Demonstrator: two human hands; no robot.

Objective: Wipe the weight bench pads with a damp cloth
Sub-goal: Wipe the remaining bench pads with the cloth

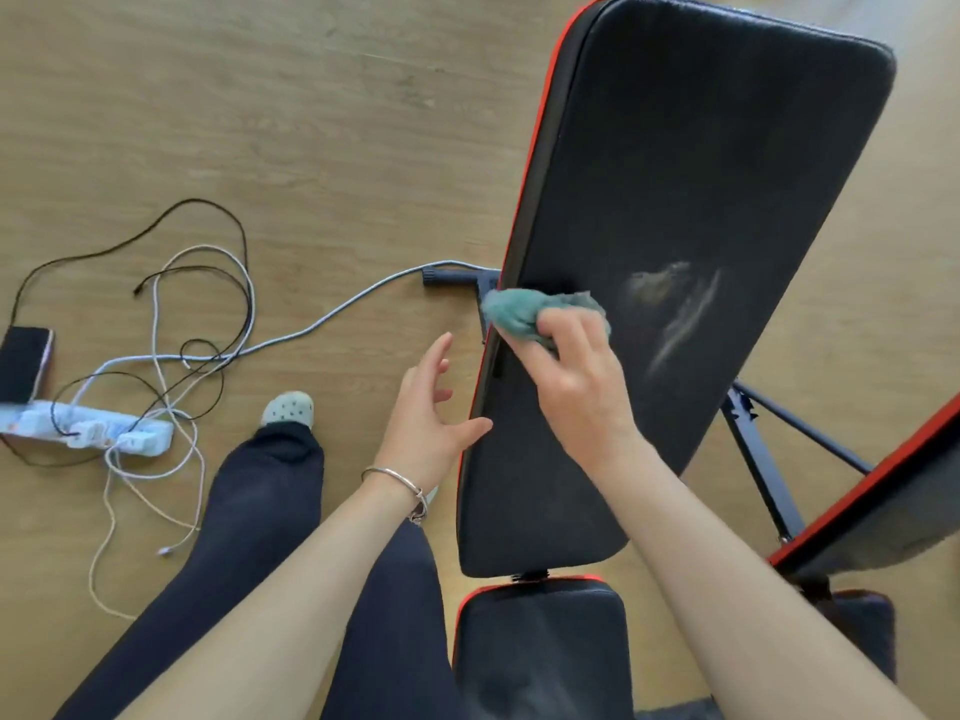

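The right grip [576, 376] clutches a bunched teal cloth [519, 310] against the black back pad [675, 189], near its left edge — pale streaks [675, 314] shine just beside it. The left grip [423, 413] hangs released, fingers spread, thumb at the pad's red-trimmed side.

A room at home, by the look of it: pale wood-look floor [311, 96], a weight bench [675, 200] at one o'clock. At nine o'clock, a power strip [88, 433] on the floor, charging cables [311, 330] tangled, a phone [23, 363] beside it.
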